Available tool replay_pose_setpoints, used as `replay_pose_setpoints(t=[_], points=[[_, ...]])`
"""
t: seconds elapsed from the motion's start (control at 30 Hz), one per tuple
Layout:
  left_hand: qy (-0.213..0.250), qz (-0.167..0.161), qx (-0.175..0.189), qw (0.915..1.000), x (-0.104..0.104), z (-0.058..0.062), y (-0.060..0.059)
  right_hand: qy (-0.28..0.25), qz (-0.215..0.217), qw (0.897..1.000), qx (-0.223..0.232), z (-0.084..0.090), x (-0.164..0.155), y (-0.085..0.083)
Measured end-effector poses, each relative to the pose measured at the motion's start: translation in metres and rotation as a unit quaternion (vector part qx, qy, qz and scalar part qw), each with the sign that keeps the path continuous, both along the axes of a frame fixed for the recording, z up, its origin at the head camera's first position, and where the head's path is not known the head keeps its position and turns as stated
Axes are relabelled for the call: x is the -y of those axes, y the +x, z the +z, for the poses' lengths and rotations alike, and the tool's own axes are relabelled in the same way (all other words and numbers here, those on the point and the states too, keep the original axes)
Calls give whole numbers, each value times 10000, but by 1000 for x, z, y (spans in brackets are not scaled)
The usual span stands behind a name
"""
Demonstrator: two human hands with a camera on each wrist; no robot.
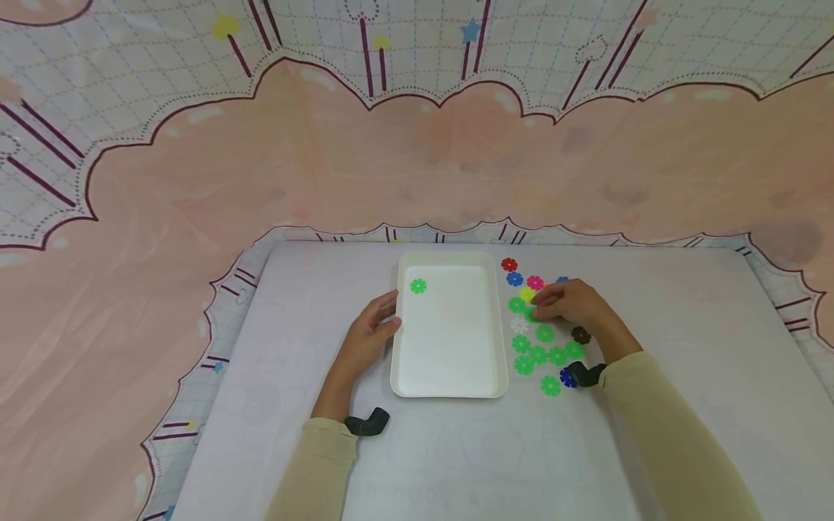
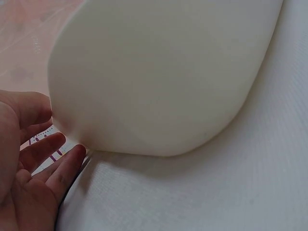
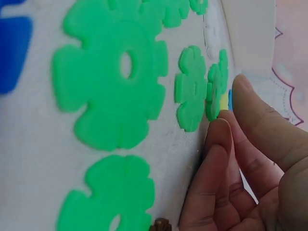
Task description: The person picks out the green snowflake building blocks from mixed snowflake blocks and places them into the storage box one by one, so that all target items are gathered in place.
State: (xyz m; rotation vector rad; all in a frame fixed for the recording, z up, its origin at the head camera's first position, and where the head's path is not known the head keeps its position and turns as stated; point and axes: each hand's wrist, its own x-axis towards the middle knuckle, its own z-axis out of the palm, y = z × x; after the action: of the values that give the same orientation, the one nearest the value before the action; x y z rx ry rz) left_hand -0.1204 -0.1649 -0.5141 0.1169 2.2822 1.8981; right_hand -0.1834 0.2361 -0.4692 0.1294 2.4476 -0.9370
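A white rectangular tray (image 1: 449,391) lies on the table with one green snowflake disc (image 1: 418,286) inside, near its upper left corner. Against the tray's left side rests my left hand (image 1: 366,339); in the left wrist view its loosely bent fingers (image 2: 67,166) touch the rim (image 2: 120,150). My right hand (image 1: 573,304) is over the scattered plastic snowflake discs right of the tray. Its thumb and fingertips stand apart beside a green disc (image 1: 531,314), next to a yellow disc (image 1: 527,294). In the right wrist view no disc is plainly pinched between thumb and fingers (image 3: 219,134).
Several green discs (image 1: 538,354) lie below the right hand. Around them are a red disc (image 1: 510,265), a pink disc (image 1: 535,282), blue discs (image 1: 515,279), a white disc (image 1: 519,325) and a brown disc (image 1: 581,335). A patterned cloth (image 1: 456,166) hangs behind the white table (image 1: 313,289).
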Motion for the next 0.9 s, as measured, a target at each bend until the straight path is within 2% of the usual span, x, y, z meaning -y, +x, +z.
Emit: replay_pose_setpoints(t=[0.2, 0.5, 0.9], points=[[-14, -1, 25, 10000, 1, 0, 0, 98, 280, 9994, -194, -3, 1, -4], [37, -3, 93, 10000, 2, -3, -1, 108, 197, 9997, -46, -5, 0, -6], [67, -2, 95, 9999, 1, -1, -1, 161, 148, 9998, -31, -5, -1, -7]])
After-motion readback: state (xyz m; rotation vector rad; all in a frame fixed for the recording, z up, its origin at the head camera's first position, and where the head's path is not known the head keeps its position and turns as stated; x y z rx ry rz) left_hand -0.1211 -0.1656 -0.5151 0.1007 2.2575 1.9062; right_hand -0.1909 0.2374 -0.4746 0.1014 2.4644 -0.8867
